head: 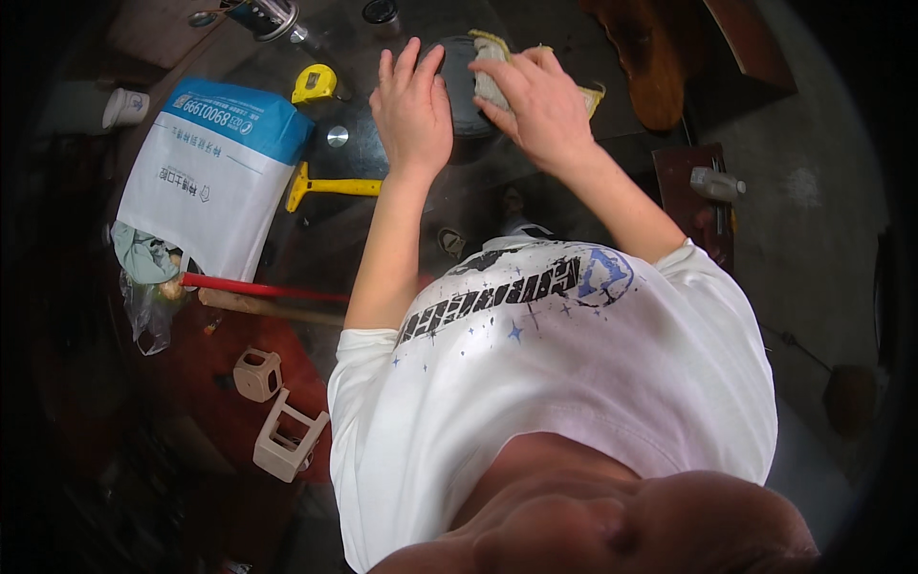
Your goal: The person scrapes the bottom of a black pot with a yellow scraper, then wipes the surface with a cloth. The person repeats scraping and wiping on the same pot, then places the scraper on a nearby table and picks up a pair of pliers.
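Observation:
My right hand [541, 107] grips a pale cloth with a yellow edge [490, 80], bunched under the fingers. The cloth lies against the right side of a dark, smooth, rounded surface [466, 90]; whether this is a separate plate or part of the table cannot be told. At its left side my left hand [414, 107] is spread with the palm down, fingers apart and nothing held. A yellow-handled scraper [337, 187] lies near my left forearm. Farther left are a yellow tape measure [313, 84] and a round metal disc [337, 136] on the dark glass tabletop [358, 154].
A white and blue bag [208, 179] bearing writing stands left, near a paper cup [125, 108]. A metal container [265, 16] and a dark-lidded jar [381, 13] are at the far edge. Right are a wooden slab [649, 68] and a plastic bottle [717, 184]. Small stools [290, 438] sit lower left.

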Demonstrator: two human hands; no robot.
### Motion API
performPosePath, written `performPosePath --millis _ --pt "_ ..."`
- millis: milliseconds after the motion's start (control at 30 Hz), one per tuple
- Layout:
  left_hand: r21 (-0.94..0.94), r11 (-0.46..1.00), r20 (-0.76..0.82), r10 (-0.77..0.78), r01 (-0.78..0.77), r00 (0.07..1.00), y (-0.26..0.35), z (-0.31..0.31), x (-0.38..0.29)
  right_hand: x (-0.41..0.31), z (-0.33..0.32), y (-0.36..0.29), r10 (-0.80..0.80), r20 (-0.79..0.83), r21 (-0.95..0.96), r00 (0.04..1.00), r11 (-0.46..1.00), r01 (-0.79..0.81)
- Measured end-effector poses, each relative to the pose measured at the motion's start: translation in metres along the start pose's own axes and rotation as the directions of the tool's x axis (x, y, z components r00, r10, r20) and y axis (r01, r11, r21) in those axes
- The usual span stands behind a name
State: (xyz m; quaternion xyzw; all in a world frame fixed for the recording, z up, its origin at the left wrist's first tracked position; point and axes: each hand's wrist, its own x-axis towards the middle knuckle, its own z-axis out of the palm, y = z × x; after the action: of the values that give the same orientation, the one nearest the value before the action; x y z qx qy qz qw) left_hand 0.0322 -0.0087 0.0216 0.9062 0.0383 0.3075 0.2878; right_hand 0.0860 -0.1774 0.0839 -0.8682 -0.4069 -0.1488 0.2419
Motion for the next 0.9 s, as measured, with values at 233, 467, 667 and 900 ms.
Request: performPosePath --millis 233,467,667,900 --pt "-0.036 0.998 -0.005 -0.054 0.054 0.999 0.013 0.001 0.005 -0.046 0.006 -0.014 -0.025 -0.054 0.290 0.998 0.956 0.039" --pt "-0.057 0.998 0.018 -0.027 0.028 0.999 0.016 0.001 0.013 -0.092 -0.018 0.000 -0.066 0.148 0.602 0.987 0.798 -0.037" --pt "-0.081 0.996 0.056 -0.040 0.045 0.998 0.018 -0.002 0.015 -0.044 -0.064 0.046 0.323 -0.286 0.549 0.902 0.827 -0.122" --pt "-0.089 0.996 0.100 -0.022 0.031 0.995 0.015 -0.009 0.012 0.007 -0.008 0.074 0.242 0.236 0.389 0.941 0.864 -0.320"
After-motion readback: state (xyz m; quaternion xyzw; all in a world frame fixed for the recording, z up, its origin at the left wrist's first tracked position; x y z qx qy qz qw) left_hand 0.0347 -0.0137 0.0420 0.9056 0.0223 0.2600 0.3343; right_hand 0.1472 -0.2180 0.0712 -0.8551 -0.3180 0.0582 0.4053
